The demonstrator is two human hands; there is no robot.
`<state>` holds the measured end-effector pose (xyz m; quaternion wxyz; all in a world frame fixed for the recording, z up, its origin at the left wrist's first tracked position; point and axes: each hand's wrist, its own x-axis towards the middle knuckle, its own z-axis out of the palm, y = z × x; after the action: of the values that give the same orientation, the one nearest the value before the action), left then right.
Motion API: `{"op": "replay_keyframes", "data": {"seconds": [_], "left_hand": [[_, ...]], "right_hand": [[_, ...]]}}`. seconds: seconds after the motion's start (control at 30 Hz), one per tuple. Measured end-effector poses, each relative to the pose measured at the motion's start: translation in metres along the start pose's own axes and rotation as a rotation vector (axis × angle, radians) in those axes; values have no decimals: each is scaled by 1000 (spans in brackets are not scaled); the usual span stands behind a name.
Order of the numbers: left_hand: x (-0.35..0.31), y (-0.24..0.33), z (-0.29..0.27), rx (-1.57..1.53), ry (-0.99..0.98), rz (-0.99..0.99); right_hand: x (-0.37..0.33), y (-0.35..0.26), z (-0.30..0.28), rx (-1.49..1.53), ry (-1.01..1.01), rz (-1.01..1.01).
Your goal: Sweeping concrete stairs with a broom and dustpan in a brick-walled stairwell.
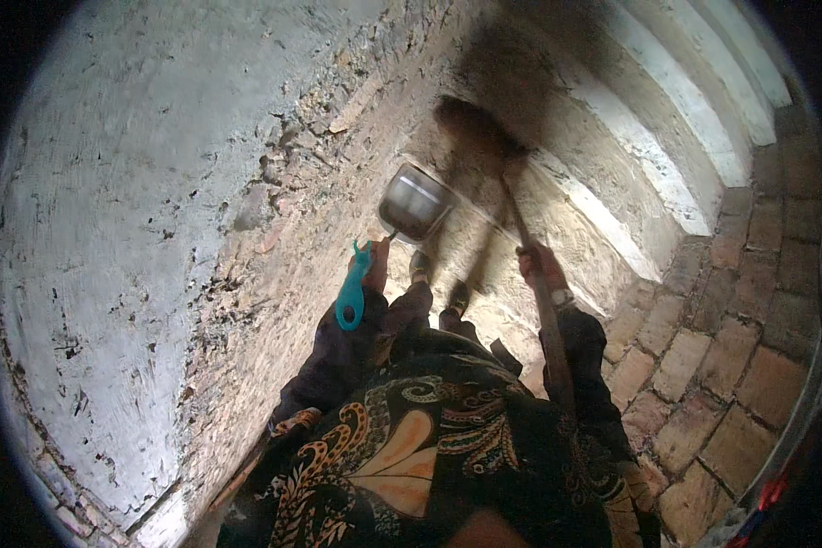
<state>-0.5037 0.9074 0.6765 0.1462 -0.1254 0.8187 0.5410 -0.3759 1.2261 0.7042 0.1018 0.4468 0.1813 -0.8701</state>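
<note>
My left hand (375,265) is closed round the handle of a metal dustpan (416,203). A teal grip (350,303) with a hole in its end sticks out from this hand and appears to be the dustpan's handle. The pan is held out ahead of my feet, beside the rough wall. My right hand (541,267) is wrapped round the long stick of a broom (521,212), which runs back along my right forearm. The dark broom head (479,128) is over the stairs beyond the pan, slightly blurred. Whether its bristles touch the step cannot be made out.
Pale-edged stone steps (603,205) curve up on the right and ahead. On the left rises a whitewashed wall (128,210) with crumbling plaster (279,183) low down. Brick paving (694,365) lies to the right. My shoes (458,294) stand on a step close behind the pan.
</note>
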Motion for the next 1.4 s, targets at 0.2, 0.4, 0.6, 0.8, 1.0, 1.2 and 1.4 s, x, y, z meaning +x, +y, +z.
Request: {"op": "replay_keyframes", "data": {"seconds": [0.2,0.4,0.6,0.8,1.0,1.2,1.4], "left_hand": [[-6,19,-11,171,-16,80],[-4,28,-7,403,-71,219],[12,-14,2,379,-229,194],[16,-28,5,254,-195,323],[-13,34,-13,147,-106,724],[-4,16,1,415,-45,408],[27,-36,3,210,-106,365]], "right_hand": [[-28,45,26,-361,113,-106],[-88,42,52,-32,75,-165],[0,-11,20,69,-154,-81],[16,32,19,-371,92,-218],[-12,60,20,-388,152,-74],[-39,92,-8,-431,64,-147],[-89,113,-17,-422,-4,-89]]}}
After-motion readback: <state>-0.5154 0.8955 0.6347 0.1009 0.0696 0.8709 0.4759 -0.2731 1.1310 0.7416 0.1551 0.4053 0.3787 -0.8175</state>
